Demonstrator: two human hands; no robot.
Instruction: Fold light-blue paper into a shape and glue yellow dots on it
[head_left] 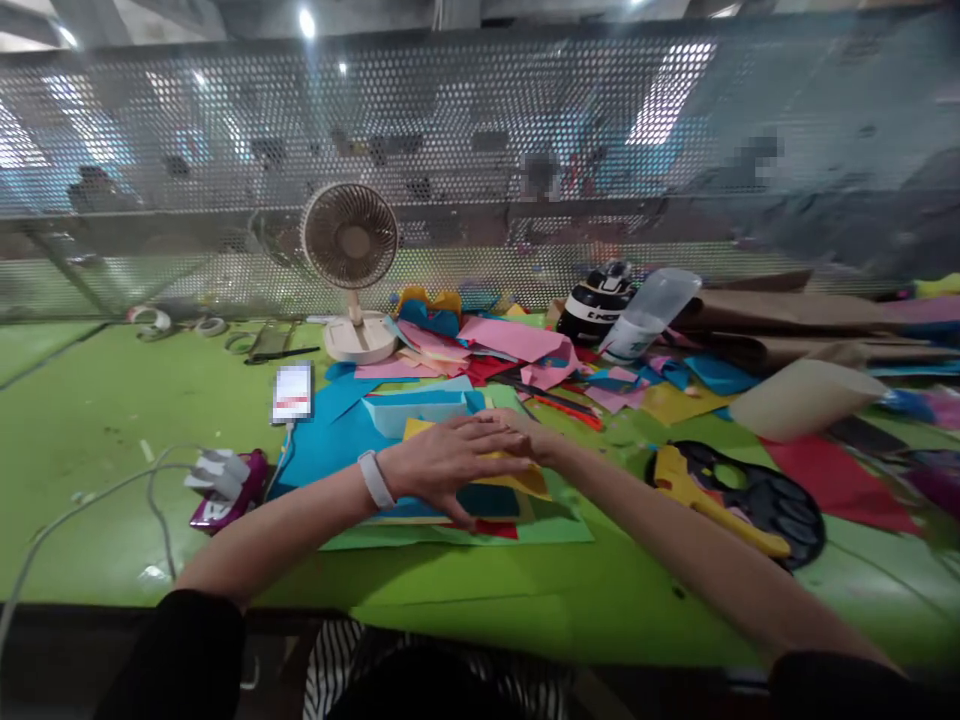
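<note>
My left hand (439, 465), with a white band on its wrist, reaches over a stack of coloured paper, fingers stretched and spread. My right hand (517, 430) meets it from the other side. Its fingers are mostly hidden behind my left hand, so any hold is unclear. Beneath both hands lies a yellow sheet of paper (534, 484), partly covered. A folded light blue paper (412, 412) stands just behind it. Under these are a blue sheet (319, 440), a light green sheet (562, 525) and a bit of red paper (499, 530).
A small fan (351, 240) stands at the back, beside pink paper scraps (517, 340). Left are a phone (292, 392) on a cable and a purple power strip (240, 495). Right lie a black-and-yellow pouch-like item (750, 500), a clear bottle (652, 310) and brown paper (787, 315).
</note>
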